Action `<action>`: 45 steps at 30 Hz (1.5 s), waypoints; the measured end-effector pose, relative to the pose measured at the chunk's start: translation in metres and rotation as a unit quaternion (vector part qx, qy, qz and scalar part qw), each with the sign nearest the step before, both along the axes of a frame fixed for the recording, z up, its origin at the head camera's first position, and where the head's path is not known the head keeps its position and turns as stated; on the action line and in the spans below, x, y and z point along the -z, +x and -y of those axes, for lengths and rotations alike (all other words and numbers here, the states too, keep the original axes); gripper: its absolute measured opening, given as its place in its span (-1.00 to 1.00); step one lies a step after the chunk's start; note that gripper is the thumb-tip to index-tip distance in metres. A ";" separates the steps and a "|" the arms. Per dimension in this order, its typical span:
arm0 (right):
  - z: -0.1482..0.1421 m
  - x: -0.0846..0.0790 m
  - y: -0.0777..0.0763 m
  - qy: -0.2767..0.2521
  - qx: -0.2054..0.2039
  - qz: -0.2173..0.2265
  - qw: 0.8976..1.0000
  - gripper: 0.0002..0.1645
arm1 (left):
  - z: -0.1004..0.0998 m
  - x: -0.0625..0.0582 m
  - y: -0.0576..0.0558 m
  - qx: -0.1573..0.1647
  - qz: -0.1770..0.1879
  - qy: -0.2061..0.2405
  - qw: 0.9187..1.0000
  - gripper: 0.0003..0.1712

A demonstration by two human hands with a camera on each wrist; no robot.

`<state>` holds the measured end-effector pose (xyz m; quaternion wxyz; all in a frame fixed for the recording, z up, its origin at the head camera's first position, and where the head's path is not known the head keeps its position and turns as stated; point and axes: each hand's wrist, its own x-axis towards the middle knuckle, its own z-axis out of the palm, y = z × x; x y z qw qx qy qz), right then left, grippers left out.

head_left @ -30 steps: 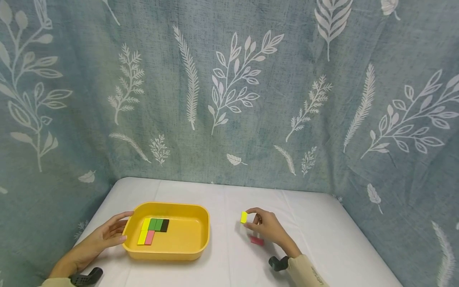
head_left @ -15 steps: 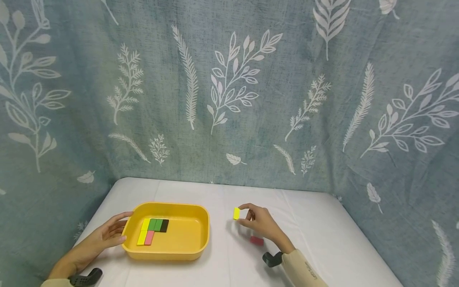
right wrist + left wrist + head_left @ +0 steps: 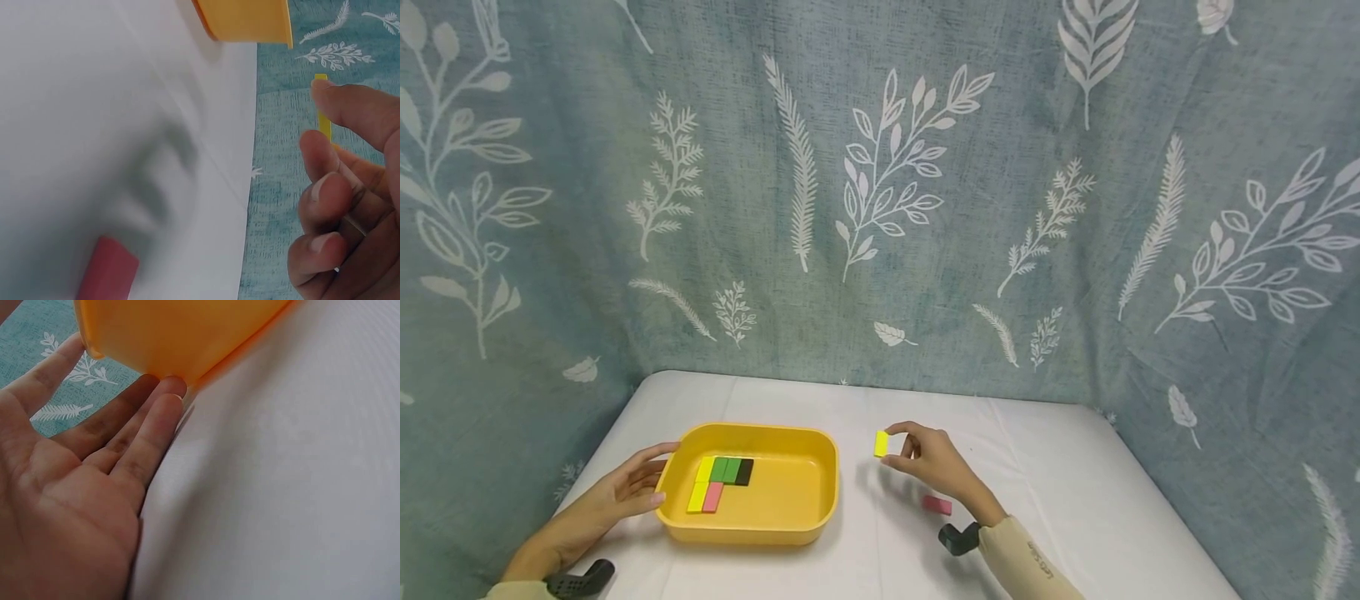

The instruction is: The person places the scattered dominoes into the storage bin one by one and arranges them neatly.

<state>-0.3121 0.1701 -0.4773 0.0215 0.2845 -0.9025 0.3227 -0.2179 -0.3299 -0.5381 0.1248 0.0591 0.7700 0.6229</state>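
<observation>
My right hand (image 3: 928,460) pinches a small flat yellow rectangular block (image 3: 881,443) between thumb and fingertips, raised above the table to the right of the tray. In the right wrist view the yellow block (image 3: 324,122) shows as a thin strip, its ends partly covered by the fingers. My left hand (image 3: 625,492) rests its fingertips against the left side of a yellow tray (image 3: 790,500). Straight, spread fingers touch the tray wall (image 3: 169,337) in the left wrist view. Inside the tray, yellow blocks (image 3: 697,497), green blocks (image 3: 725,470), a black block (image 3: 744,472) and a pink block (image 3: 712,497) lie side by side.
A pink-red block (image 3: 937,505) lies on the white tabletop (image 3: 1060,492) below my right forearm. A blue-green leaf-patterned curtain (image 3: 925,317) stands behind the table and along both sides.
My right hand has moved left toward the tray, carrying the yellow block. The left hand, the tray and the blocks in it look unmoved.
</observation>
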 end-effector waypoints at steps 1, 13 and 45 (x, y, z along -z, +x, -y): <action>0.001 0.000 0.000 0.000 -0.002 0.000 1.000 -0.46 | 0.000 0.000 0.000 0.000 0.000 0.000 1.000 -0.13; 0.015 0.000 0.001 0.004 -0.006 0.018 1.000 -0.45 | -0.001 0.002 0.002 -0.003 0.003 0.004 1.000 -0.13; 0.085 -0.011 0.006 0.007 -0.080 0.024 0.997 -0.44 | 0.001 0.001 0.001 0.005 -0.012 0.003 1.000 -0.15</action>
